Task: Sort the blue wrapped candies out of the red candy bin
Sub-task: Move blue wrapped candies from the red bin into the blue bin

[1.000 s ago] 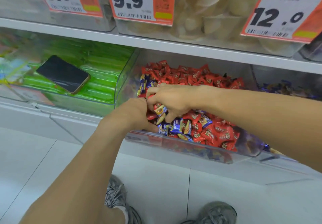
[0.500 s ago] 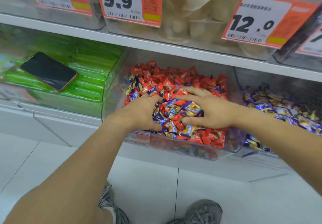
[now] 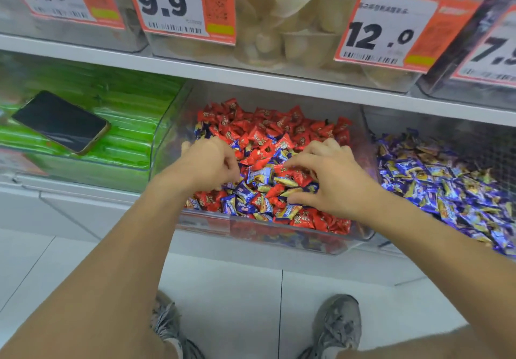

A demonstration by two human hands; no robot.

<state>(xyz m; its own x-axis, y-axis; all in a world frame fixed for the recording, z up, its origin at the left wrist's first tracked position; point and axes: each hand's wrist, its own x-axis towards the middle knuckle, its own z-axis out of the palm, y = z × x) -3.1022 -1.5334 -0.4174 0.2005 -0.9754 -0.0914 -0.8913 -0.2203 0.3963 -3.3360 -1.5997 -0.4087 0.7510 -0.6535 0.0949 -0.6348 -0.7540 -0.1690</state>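
The clear red candy bin (image 3: 279, 242) on the lower shelf holds red wrapped candies (image 3: 262, 132), with blue wrapped candies (image 3: 245, 194) mixed in near its front. Both my hands are inside it. My left hand (image 3: 206, 163) is knuckles up with its fingers curled down into the pile, and whatever they hold is hidden. My right hand (image 3: 332, 182) is clawed over the middle of the pile, thumb and bent fingers closing round a cluster of blue candies. To the right, the blue candy bin (image 3: 446, 188) is full of blue wrapped candies.
A black phone (image 3: 61, 121) lies on green packets in the bin (image 3: 122, 132) to the left. Price tags (image 3: 178, 4) hang on the upper shelf's bins. Below are a white tiled floor and my two grey shoes (image 3: 337, 328).
My right hand went from lying flat on the pile to a claw over the blue candies. My left hand curled its fingers. The view shifted right, showing more of the blue bin.
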